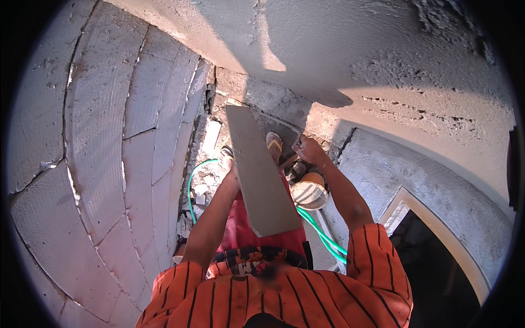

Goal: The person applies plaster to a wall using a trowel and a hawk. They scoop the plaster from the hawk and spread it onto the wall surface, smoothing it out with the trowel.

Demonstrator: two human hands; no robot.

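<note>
A long, flat, grey plastering board (260,169) slants across the middle, its near end over my red trousers. My left hand (233,176) grips its left edge from underneath; the board hides most of those fingers. To the right of the board, my right hand (309,150) is closed like a fist, held near the foot of the wall. A thin, pale, bent bar (281,121) runs up to it, but I cannot make out whether the hand holds that bar.
Ahead rises a grey plastered wall (339,49); large block courses (98,120) stand on the left. A whitish bucket (309,195) sits below my right forearm. Green hose (322,235) passes behind my legs. Rubble (201,188) lies by my sandalled feet. A framed dark opening (432,257) is at right.
</note>
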